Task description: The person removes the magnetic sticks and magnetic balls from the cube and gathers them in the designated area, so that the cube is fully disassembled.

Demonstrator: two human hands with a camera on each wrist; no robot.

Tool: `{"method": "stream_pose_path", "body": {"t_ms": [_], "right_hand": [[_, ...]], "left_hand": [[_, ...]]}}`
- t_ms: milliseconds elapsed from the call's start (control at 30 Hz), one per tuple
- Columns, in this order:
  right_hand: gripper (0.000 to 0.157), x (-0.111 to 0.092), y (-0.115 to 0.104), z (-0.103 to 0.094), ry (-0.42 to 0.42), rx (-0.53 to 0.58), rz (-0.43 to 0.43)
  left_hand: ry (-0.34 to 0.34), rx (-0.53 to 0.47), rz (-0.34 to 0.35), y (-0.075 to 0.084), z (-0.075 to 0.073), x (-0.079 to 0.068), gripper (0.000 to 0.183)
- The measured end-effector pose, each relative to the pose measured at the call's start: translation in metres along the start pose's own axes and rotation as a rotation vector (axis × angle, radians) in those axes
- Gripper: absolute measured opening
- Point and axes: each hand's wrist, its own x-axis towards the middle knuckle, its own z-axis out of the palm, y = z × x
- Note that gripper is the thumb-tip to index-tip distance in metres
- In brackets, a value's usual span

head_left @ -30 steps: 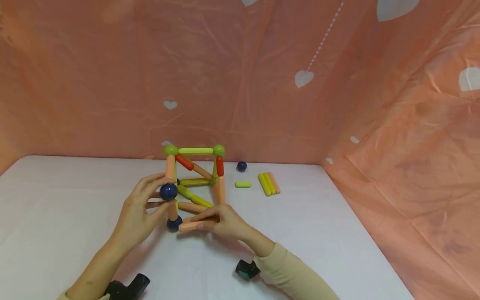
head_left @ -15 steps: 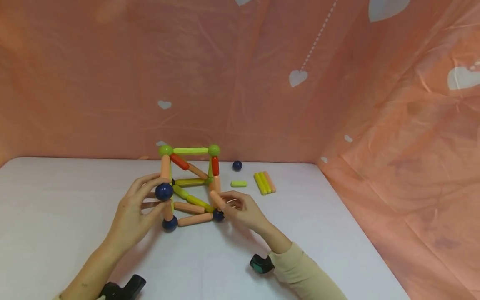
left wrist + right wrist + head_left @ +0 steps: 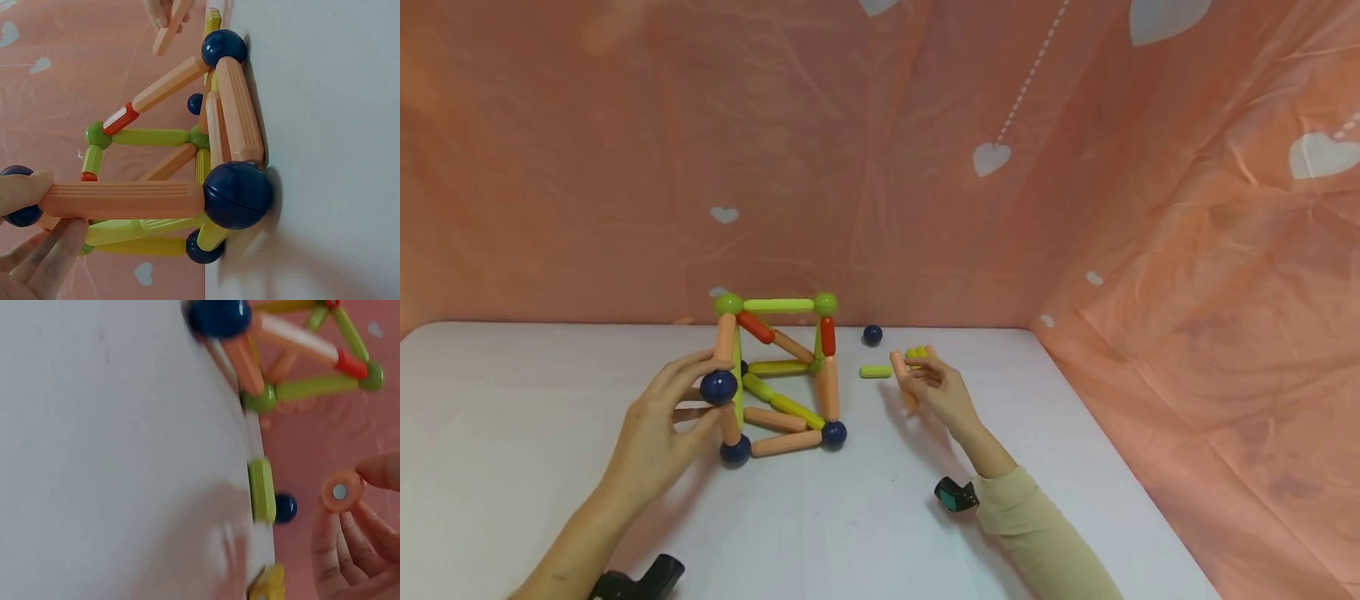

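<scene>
A frame of magnetic rods and balls stands on the table, with green balls (image 3: 825, 303) at its top and dark blue balls (image 3: 833, 434) along its front bottom. My left hand (image 3: 651, 433) holds its left front side, with thumb and fingers around a blue ball (image 3: 718, 387) atop an upright orange rod (image 3: 125, 200). To the right of the frame, my right hand (image 3: 947, 402) pinches a loose orange magnetic rod (image 3: 898, 367) between thumb and fingers. That rod's round end, with a silvery magnet (image 3: 339, 491), faces the right wrist camera.
A short green rod (image 3: 876, 372) and a loose blue ball (image 3: 872, 335) lie right of the frame. Behind my right hand, several yellow rods (image 3: 916, 352) lie partly hidden beside an orange one (image 3: 931, 352). A pink cloth (image 3: 925, 208) hangs at the table's back edge.
My right hand has left the front bottom rod, which now spans two blue balls, and has moved right and back, carrying an orange rod. My left hand keeps its hold on the frame.
</scene>
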Motion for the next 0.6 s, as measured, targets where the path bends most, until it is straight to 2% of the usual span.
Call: {"method": "stream_pose_path", "body": {"t_ms": [200, 600], "right_hand": [[0.034, 0.015, 0.011, -0.016, 0.086, 0.033, 0.023], [0.036, 0.041, 0.03, -0.041, 0.15, -0.119, 0.198]], "left_hand": [[-0.007, 0.007, 0.005, -0.001, -0.003, 0.002, 0.053], [-0.007, -0.012, -0.008, 0.001, -0.001, 0.001, 0.052]]}}
